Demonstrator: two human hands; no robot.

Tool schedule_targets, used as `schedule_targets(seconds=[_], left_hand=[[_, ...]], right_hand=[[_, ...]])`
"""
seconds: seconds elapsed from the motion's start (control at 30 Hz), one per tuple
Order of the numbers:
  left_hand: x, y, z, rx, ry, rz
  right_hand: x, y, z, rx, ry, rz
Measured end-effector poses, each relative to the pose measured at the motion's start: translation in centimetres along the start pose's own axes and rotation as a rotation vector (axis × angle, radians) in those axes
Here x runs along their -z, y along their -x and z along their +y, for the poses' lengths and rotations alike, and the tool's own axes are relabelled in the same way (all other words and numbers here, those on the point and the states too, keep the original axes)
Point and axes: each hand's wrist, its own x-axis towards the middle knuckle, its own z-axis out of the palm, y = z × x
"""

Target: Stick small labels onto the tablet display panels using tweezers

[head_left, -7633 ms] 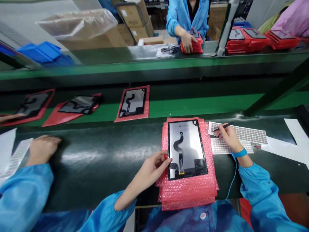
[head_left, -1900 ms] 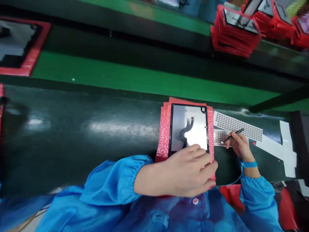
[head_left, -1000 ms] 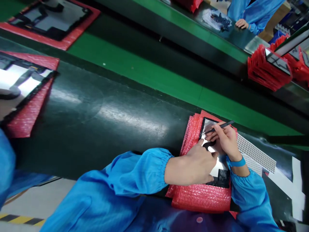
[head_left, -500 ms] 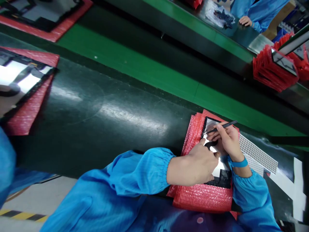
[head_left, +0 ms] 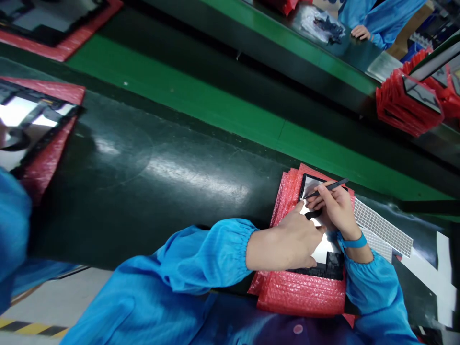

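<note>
A flat screen-like panel point(head_left: 326, 247) with a reflective face and black edges rests on a stack of red bubble-wrap sleeves point(head_left: 302, 297). My left hand point(head_left: 293, 239) lies over the panel, fingers apart, its index finger reaching to the panel's edge near the top. In my right hand point(head_left: 338, 208) is a pair of dark tweezers point(head_left: 339, 183), pinched like a pen, with the tips at the panel's upper left edge beside my left index fingertip. Whatever the tips touch is too small to make out. A black curved strip point(head_left: 314, 214) on the panel is partly hidden by my hands.
White gridded sheets point(head_left: 384, 227) lie right of the stack, beside white paper strips point(head_left: 444, 278). Similar panels on red wrap are at left, one point(head_left: 34, 115) near a co-worker's blue sleeve point(head_left: 12, 239). Across the green divider point(head_left: 215, 108) stand bundled red-wrapped panels point(head_left: 406, 103) and another person's hand point(head_left: 361, 32).
The view has shifted slightly. My hands and the tweezers keep nearly the same place on the panel. At the left, the co-worker's sleeve has moved a little upward and right.
</note>
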Motion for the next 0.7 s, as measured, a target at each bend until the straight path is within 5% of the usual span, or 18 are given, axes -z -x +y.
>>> schedule_targets(seconds=[0.37, 0.6, 0.7], left_hand=[[0.3, -0.4, -1.2, -0.018, 0.078, -0.037], [0.6, -0.2, -1.8, 0.028, 0.095, -0.175], [1.7, 0.4, -3.5, 0.086, 0.142, -0.178]], right_hand=[[-0.2, 0.0, 0.4, -0.040, -0.044, 0.012], [-1.5, 0.1, 2.2, -0.024, -0.399, 0.161], [-1.0, 0.5, 2.7, 0.065, -0.373, 0.241]])
